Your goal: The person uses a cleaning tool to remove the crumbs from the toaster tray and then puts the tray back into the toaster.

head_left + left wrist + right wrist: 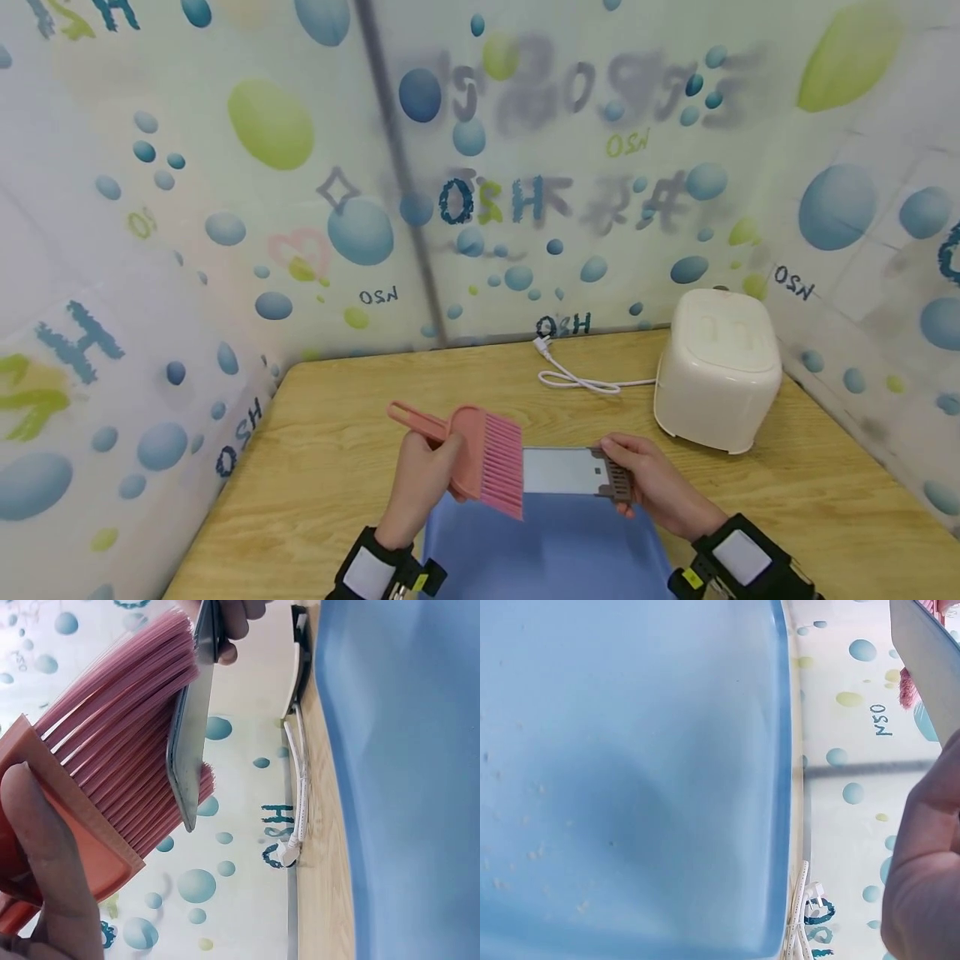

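Note:
My left hand [429,475] grips a pink brush [468,454] by the base of its handle, thumb on top. The bristles [127,742] lie against a flat metal crumb tray [562,471], spreading past both its sides in the left wrist view. My right hand [648,479] pinches that crumb tray by its grey slotted end [618,479], thumb above and fingers below. Both are held up over a blue tray [547,550]. Small pale crumbs [536,855] are scattered on the blue tray's floor.
A cream toaster [716,367] stands at the back right of the wooden table [337,433]. Its white cord [585,382] lies bundled to the left, plug [542,343] near the wall. A patterned curtain [480,167] with blue and green spots surrounds the table.

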Action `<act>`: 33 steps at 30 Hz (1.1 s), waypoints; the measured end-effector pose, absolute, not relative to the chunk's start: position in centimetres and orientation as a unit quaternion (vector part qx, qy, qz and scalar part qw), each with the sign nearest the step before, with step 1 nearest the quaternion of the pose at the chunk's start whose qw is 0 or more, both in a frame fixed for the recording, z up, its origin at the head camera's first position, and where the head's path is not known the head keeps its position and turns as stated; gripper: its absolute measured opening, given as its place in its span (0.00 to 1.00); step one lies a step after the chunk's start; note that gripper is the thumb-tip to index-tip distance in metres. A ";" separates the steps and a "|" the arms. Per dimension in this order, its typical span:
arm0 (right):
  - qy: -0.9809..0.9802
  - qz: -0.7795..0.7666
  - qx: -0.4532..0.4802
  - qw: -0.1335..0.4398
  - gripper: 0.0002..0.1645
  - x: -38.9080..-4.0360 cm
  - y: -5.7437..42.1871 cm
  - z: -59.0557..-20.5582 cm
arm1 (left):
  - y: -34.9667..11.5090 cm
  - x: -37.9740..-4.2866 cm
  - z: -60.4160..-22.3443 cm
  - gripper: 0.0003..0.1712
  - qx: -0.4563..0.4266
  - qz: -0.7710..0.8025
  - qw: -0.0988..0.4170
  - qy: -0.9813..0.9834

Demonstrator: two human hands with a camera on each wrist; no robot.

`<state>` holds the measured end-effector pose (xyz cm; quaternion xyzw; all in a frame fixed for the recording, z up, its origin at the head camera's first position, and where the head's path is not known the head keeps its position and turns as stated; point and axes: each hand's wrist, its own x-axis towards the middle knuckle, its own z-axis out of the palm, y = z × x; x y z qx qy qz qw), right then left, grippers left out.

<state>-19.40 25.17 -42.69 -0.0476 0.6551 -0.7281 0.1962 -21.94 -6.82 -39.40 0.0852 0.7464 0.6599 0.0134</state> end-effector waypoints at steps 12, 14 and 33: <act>0.665 -0.719 -0.034 0.199 0.25 -19.9 24.9 -42.6 | -7.7 -22.1 -39.9 0.12 0.080 0.653 -0.015 0.753; 0.665 -0.719 -0.034 0.199 0.24 -19.9 24.9 -42.6 | -7.9 -22.1 -39.9 0.12 0.079 0.653 -0.016 0.753; 0.654 -0.728 -0.052 0.201 0.22 -19.7 25.4 -42.9 | -8.5 -21.8 -39.4 0.12 0.070 0.661 -0.007 0.747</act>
